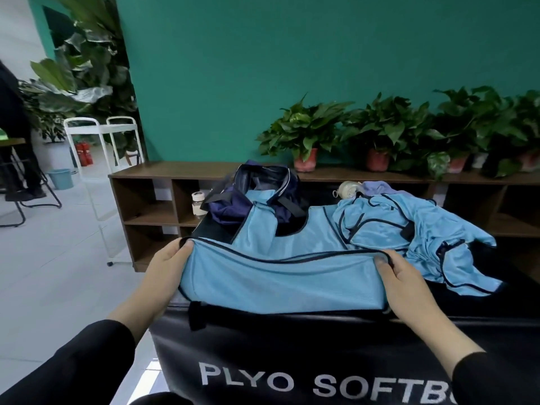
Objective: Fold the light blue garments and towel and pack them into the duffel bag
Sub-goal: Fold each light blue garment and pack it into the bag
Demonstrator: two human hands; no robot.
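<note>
Clearly soft, light, slippery mesh: vest (pixel 280 276) spread on near bench (pixel 263 346), pinched at hem corners by left hand (pixel 168 268) and right hand (pixel 404 283); best gripped along piped edges.

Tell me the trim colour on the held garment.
Dark navy piping on the light blue garment, head view.

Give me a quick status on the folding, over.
Left hand and right hand each grip an end of the light blue vest, folded over on the black box. Duffel bag open behind. Unfolded garments piled right. Nothing blocking.
</note>
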